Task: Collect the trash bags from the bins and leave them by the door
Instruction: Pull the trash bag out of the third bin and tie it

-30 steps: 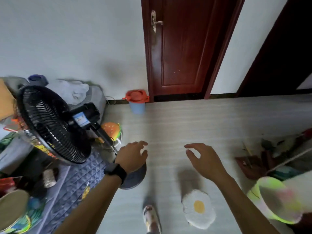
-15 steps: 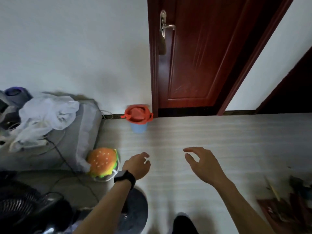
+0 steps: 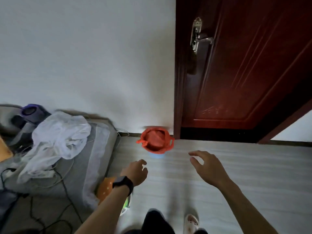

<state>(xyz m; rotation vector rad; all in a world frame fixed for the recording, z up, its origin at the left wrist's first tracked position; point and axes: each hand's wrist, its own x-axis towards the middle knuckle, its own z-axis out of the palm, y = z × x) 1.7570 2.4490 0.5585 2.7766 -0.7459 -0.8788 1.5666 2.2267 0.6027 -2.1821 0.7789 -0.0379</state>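
Note:
A small light-blue bin (image 3: 157, 155) stands on the floor against the white wall, just left of the dark red door (image 3: 244, 73). An orange trash bag (image 3: 156, 140) lines it, its edge folded over the rim with two handle loops sticking out. My left hand (image 3: 135, 172), with a black watch on the wrist, hovers below and a little left of the bin, fingers loosely curled and holding nothing. Lower right of the bin, my right hand (image 3: 208, 168) is held out with its fingers spread and empty. Neither hand touches the bag.
A grey mattress (image 3: 99, 149) lies at the left with a crumpled white plastic bag (image 3: 59, 137), cables and a purple device (image 3: 31, 111) on it. A burger-shaped cushion (image 3: 106, 188) sits by its corner. My slippered foot (image 3: 191, 222) is on the pale striped floor.
I have walked toward the bin and door, which look larger and closer. The fan has dropped out of view. Both hands stay extended and empty, closer to the bin.

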